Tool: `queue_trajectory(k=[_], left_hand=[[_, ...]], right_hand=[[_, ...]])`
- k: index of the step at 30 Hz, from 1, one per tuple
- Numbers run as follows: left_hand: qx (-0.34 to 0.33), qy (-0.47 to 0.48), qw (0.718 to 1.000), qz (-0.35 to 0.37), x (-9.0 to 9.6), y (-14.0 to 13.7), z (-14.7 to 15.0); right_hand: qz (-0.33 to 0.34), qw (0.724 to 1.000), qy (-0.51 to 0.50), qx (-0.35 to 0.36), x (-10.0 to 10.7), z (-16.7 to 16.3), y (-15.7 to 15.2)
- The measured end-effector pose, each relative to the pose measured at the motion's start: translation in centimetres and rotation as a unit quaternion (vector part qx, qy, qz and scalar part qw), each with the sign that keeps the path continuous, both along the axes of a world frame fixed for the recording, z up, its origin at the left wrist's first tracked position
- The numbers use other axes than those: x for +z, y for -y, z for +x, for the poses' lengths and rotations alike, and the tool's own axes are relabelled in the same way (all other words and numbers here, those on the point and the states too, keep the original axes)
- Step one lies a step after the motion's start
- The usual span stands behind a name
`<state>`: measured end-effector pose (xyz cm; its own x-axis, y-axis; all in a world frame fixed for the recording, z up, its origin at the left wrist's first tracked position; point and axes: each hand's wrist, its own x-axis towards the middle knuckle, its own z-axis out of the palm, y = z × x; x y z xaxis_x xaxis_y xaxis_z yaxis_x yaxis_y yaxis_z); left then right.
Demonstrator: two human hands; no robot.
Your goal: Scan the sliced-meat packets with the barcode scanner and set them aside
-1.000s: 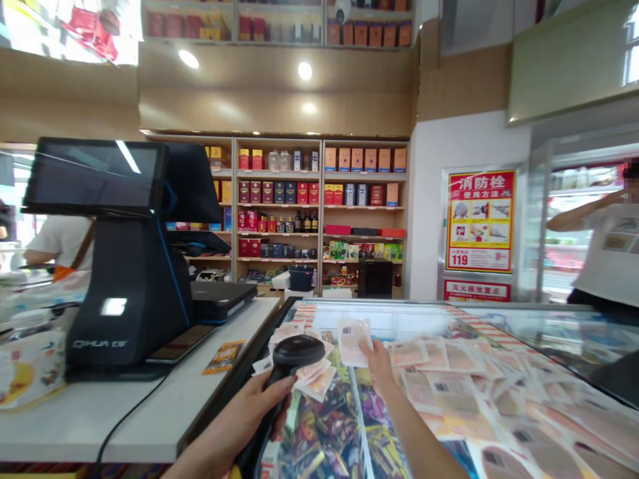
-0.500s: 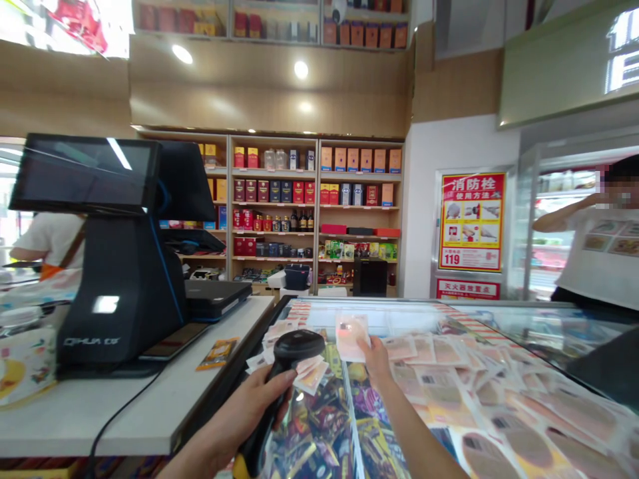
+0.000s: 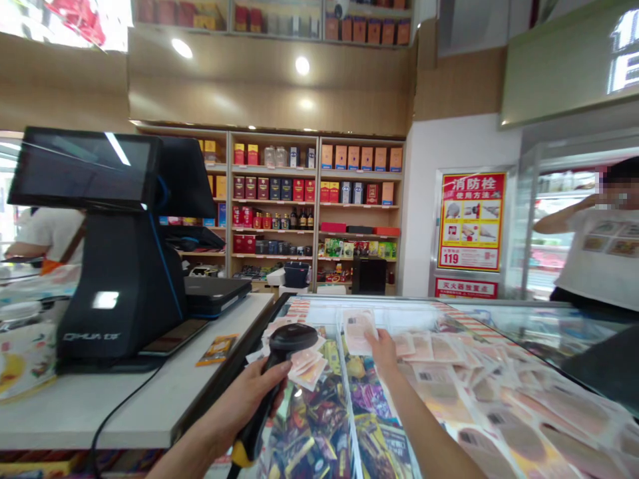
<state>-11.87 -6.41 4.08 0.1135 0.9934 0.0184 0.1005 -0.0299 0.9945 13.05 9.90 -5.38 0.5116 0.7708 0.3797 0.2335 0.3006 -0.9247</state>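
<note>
My left hand (image 3: 260,387) is wrapped round the handle of a black barcode scanner (image 3: 292,338), whose head tilts over the glass-topped case. Several small pale packets (image 3: 308,367) lie just right of the scanner; whether they touch it I cannot tell. With closed fingertips my right hand (image 3: 383,351) grips the right edge of a flat, pale see-through packet (image 3: 358,330), raised above the glass. Many similar flat packets (image 3: 444,392) lie spread and overlapping right of my right forearm. Under the glass, colourful wrapped snacks (image 3: 314,432) show.
A black point-of-sale terminal (image 3: 122,293) stands on the white counter (image 3: 124,412) at left, near a small orange packet (image 3: 216,350) and a cable. Shelves of boxes (image 3: 274,189) line the back. One person (image 3: 599,246) stands at right; another (image 3: 47,236) is partly hidden at left.
The scanner has shifted slightly left and up in my left hand. The packet in my right hand has moved a little right, and the reddish light on it is gone.
</note>
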Motion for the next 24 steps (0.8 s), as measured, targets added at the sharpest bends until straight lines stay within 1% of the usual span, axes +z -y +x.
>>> queue_trajectory(k=[3, 6, 8, 10, 13, 15, 17, 21, 24], left_hand=[[0.010, 0.000, 1.000, 0.016, -0.2, -0.8, 0.1], [0.018, 0.005, 0.999, 0.039, -0.5, -1.9, 0.7], [0.022, 0.003, 0.999, 0.039, -0.7, -2.6, 1.2], [0.019, 0.000, 0.999, 0.032, -0.9, -3.2, 1.6], [0.007, 0.003, 0.999, 0.032, -1.2, -3.7, 1.8], [0.008, 0.003, 0.999, 0.036, -1.4, -3.9, 1.9], [0.019, 0.000, 0.999, 0.036, -1.6, -4.2, 1.8], [0.049, 0.005, 0.998, 0.043, -2.2, -4.9, 1.4], [0.059, 0.015, 0.997, 0.037, -2.7, -5.2, 0.7]], right_hand=[[-0.011, 0.997, 0.055, -0.045, 0.5, 1.9, 0.0], [-0.033, 0.993, 0.090, -0.074, 0.8, 3.7, 0.2], [-0.052, 0.987, 0.124, -0.093, 1.1, 4.6, 0.5], [-0.080, 0.975, 0.177, -0.110, 1.4, 5.1, 0.9], [-0.154, 0.943, 0.265, -0.132, 2.0, 5.8, 1.6], [-0.204, 0.910, 0.324, -0.156, 2.4, 6.3, 2.0], [-0.238, 0.876, 0.376, -0.184, 2.5, 7.0, 2.4], [-0.280, 0.819, 0.450, -0.221, 2.1, 8.7, 3.2], [-0.283, 0.796, 0.468, -0.257, 2.2, 9.5, 3.8]])
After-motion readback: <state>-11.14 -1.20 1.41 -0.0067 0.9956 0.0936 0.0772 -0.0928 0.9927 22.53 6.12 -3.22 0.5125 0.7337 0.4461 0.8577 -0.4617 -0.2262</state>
